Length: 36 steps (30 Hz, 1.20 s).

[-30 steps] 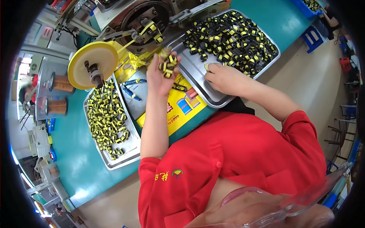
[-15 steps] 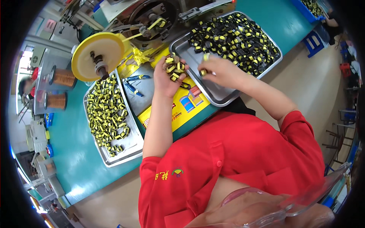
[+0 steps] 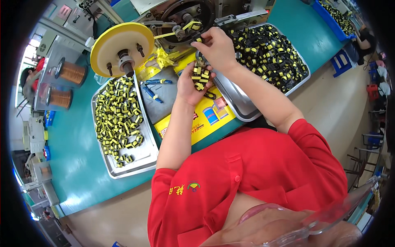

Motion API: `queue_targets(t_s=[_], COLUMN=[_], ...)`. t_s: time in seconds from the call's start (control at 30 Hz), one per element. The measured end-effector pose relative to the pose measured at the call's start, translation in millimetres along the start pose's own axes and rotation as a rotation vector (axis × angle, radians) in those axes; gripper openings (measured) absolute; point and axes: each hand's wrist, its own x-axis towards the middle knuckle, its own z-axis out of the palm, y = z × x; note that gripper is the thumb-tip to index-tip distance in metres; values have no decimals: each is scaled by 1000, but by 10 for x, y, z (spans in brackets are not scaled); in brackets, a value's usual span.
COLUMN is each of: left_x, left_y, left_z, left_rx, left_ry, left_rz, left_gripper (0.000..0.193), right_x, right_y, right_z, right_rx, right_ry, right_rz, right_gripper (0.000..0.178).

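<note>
My left hand is cupped palm up, its fingers curled around several small black coil bobbins wrapped in yellow tape. Above it and slightly right, my right hand pinches a single tape-wrapped bobbin between thumb and fingertips. That bobbin is just below the spindle of a winding machine, where another piece of yellow tape shows. From a large yellow tape roll a strip runs across to the spindle. Part of the machine front is hidden behind my right hand.
A metal tray of bobbins stands left, another tray with a dark heap right. Blue-handled tools lie on a grey plate beside crumpled yellow tape. Copper wire spools stand far left; a blue bin sits far right.
My right hand has moved from over the right tray up and left to the machine spindle, carrying a bobbin. The left hand still holds its handful; the whole view has shifted a little.
</note>
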Motion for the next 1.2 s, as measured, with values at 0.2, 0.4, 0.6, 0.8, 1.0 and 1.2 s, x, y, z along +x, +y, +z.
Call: queue_targets(t_s=[0.2, 0.4, 0.6, 0.8, 1.0, 1.2], left_x=[-4, -3, -57, 31, 375, 60], left_y=[-16, 18, -7, 92, 187, 89], left_z=[-44, -63, -54, 36, 508, 346], left_rx=[-72, -19, -18, -137, -208, -97], left_ry=[34, 8, 0, 33, 11, 0], left_rz=[-21, -10, -37, -15, 19, -20], left_gripper=[33, 31, 25, 42, 51, 43], right_x=[3, -316, -383, -850, -923, -720], right_y=[8, 401, 453, 308, 303, 135], right_z=[-192, -970, -920, -1145, -1075, -1104], right_rx=[27, -741, -590, -285, -332, -158], right_ry=[-85, -593, -658, -721, -682, -760], right_rz=[-42, -640, -582, -181, -232, -27], right_gripper=[38, 23, 19, 30, 31, 26])
